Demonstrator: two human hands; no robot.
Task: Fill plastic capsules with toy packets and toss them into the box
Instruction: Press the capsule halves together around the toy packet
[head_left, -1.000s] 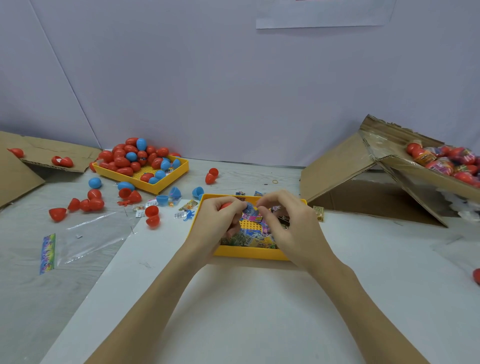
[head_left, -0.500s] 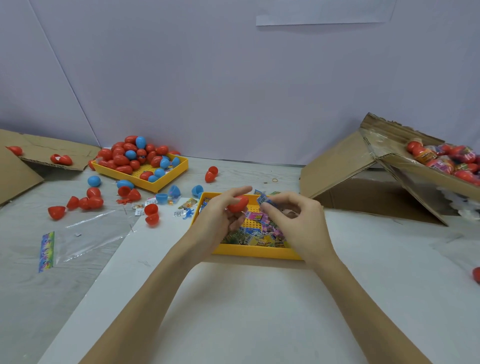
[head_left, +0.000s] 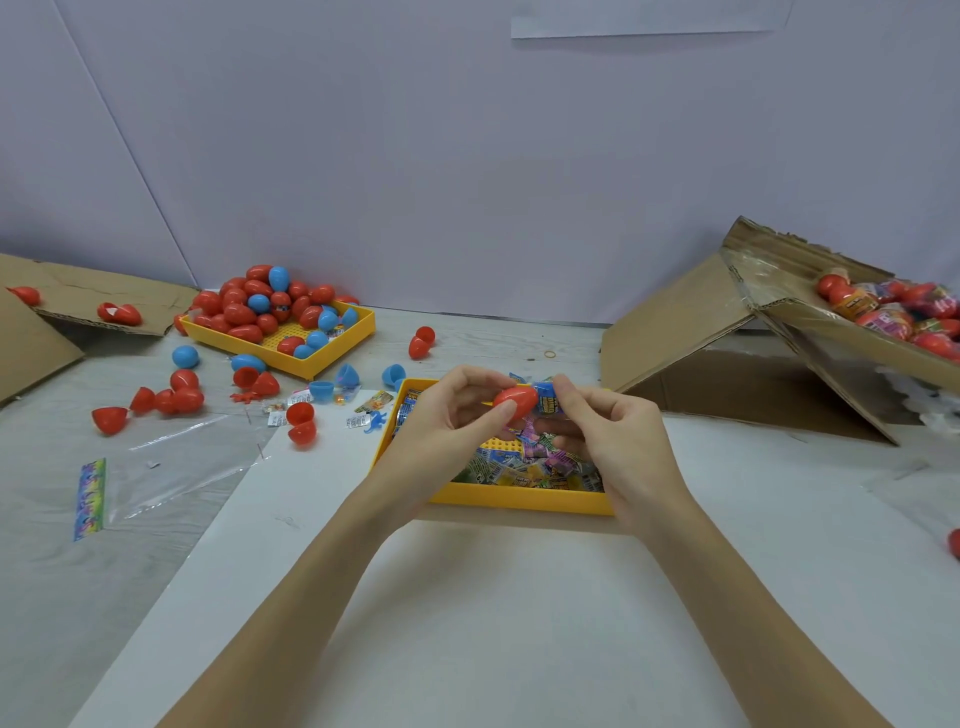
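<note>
Hands rose off the packet tray since a second ago. Left hand (head_left: 447, 415) held red capsule (head_left: 515, 401), fingers curled round it; right hand (head_left: 608, 431) pinched blue packet (head_left: 546, 400) against its mouth. Insertion likely underway. Near tray (head_left: 519, 501) held packets; far tray (head_left: 332, 345) capsules; box (head_left: 831, 332), at right, filled ones.

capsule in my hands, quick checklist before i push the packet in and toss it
1. Left hand grips the red capsule: ok.
2. Right hand pinches the blue packet: ok.
3. Packet at the capsule's open end: cannot tell, the opening is hidden.
4. Packet fully inside: not ok, it still shows.
5. Box to the right open, holding capsules: ok.
6. Spare packets in the tray: ok.
</note>
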